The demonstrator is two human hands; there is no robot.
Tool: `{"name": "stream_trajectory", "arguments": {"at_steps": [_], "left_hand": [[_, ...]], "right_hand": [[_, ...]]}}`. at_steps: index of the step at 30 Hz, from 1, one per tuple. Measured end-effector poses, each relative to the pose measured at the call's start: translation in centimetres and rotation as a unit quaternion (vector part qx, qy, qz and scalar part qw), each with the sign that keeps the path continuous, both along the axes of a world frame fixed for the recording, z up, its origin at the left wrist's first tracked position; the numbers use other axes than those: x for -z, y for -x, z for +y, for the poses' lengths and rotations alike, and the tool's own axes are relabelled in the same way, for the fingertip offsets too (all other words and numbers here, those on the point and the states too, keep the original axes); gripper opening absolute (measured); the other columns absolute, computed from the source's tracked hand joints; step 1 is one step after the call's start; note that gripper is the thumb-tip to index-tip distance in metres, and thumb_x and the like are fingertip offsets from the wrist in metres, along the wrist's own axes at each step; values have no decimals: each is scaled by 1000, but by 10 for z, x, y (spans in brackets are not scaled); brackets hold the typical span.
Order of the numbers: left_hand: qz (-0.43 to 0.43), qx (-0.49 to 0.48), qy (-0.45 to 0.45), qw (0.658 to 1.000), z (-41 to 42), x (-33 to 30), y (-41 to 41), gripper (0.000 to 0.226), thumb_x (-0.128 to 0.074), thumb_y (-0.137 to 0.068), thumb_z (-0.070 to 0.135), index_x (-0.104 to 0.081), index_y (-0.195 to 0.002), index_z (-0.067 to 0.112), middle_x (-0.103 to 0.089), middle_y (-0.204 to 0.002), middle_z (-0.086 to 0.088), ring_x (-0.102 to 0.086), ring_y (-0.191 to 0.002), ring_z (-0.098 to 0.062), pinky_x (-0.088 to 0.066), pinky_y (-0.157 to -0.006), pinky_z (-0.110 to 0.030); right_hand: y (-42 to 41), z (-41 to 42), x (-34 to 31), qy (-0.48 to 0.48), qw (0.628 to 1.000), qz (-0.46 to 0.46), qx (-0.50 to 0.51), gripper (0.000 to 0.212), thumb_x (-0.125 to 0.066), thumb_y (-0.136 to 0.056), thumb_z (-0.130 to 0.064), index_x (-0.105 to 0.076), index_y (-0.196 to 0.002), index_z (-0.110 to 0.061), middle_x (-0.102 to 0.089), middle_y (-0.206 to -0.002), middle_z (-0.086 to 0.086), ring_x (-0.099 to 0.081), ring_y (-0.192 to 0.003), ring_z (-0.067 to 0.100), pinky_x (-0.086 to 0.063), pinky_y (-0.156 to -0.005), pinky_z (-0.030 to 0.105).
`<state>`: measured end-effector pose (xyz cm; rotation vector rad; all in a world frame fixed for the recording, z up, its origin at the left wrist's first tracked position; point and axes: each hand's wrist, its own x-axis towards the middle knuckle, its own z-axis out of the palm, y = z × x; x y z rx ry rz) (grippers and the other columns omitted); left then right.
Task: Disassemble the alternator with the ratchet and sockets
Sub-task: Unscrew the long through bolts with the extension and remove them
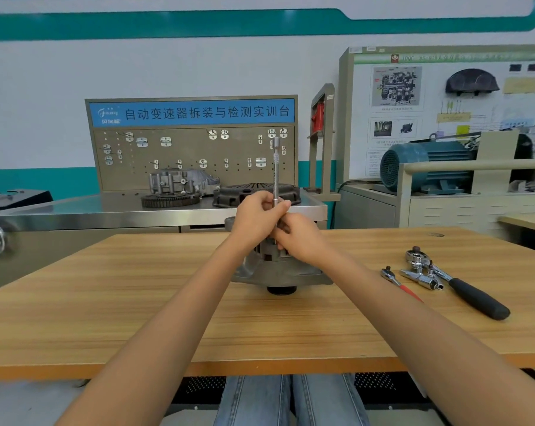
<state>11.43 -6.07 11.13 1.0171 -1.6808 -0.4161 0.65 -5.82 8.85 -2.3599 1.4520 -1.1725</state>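
Note:
The grey alternator point(275, 270) sits on the wooden table point(137, 296) straight ahead, partly hidden behind both hands. A long chrome extension bar point(275, 170) stands upright above it. My left hand point(258, 218) grips the bar's lower part. Just below, my right hand point(300, 238) pinches the bar's bottom end at the alternator's top. The socket end of the bar is hidden by my fingers.
Right of the alternator lie a black-handled ratchet point(462, 287), a small red-handled ratchet point(398, 282) and chrome sockets point(421, 276). Behind the table stands a steel bench point(106, 210) with a pegboard, gear parts and a clutch plate point(254, 192). A teal motor point(426, 164) is at the back right.

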Motion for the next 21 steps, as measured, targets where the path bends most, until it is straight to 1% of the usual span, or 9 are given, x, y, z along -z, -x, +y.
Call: {"name": "stream_trajectory", "arguments": {"at_steps": [1,3,5,9,12,14,16,18,21], "left_hand": [[3,23,-4,1000,1,2,-3,13,-59,-94,23,-65,-95,12,-62,-78,5,-58,-80,-13,-47,-71,-26],[27,63,-19,997,2,4,-10,13,-55,-95,18,-68,-91,18,-68,-89,0,-64,-87,-15,-52,-79,-31],[52,85,-36,994,1,3,-13,13,-58,-93,14,-68,-89,22,-71,-91,-2,-67,-88,-16,-55,-81,-30],[68,59,-47,995,-2,1,-10,5,-70,-86,15,-66,-90,14,-67,-82,-1,-64,-80,-16,-54,-72,-27],[78,9,-40,996,-3,1,-3,21,-77,-80,19,-56,-76,20,-59,-72,3,-57,-72,-13,-50,-69,-28],[62,-28,-22,997,-4,1,1,28,-78,-79,23,-51,-74,22,-56,-72,6,-54,-70,-8,-49,-70,-28],[51,-43,-8,998,-3,2,1,30,-77,-80,25,-48,-74,21,-53,-70,7,-50,-67,-5,-46,-64,-24],[41,-15,-10,999,-3,3,-2,23,-73,-84,27,-52,-76,20,-53,-68,7,-50,-64,-5,-41,-59,-20],[14,57,-9,998,-2,7,-10,19,-60,-93,27,-61,-76,18,-55,-62,14,-50,-58,5,-39,-55,-11]], "right_hand": [[0,0,-1,2,1000,7,-1,14,-49,-96,-21,-58,-104,-14,-57,-67,-5,-56,-63,9,-49,-65,30],[-1,0,-1,-1,1000,16,1,10,-48,-97,-22,-56,-98,-17,-56,-66,-6,-54,-62,9,-49,-65,32],[-1,0,-2,-9,1000,25,4,13,-47,-98,-23,-57,-95,-15,-56,-66,-5,-55,-63,11,-49,-66,34],[0,4,-4,-22,999,38,3,21,-44,-99,-22,-58,-106,-7,-64,-83,11,-63,-80,27,-53,-77,45],[-1,5,-3,-20,999,43,0,24,-48,-97,-20,-58,-113,-5,-67,-93,16,-63,-85,29,-52,-81,49],[-1,4,-2,-19,999,44,4,24,-49,-96,-19,-57,-114,-5,-66,-92,16,-63,-83,29,-52,-80,49],[0,3,-2,-23,999,42,7,22,-48,-96,-18,-58,-111,-5,-66,-90,16,-62,-82,30,-52,-79,50],[0,3,-2,-24,999,43,8,23,-49,-96,-18,-58,-111,-3,-66,-91,18,-63,-84,32,-51,-79,52],[-1,2,-3,-24,999,42,9,26,-49,-95,-20,-59,-112,-3,-67,-93,20,-63,-85,33,-51,-80,53]]}}
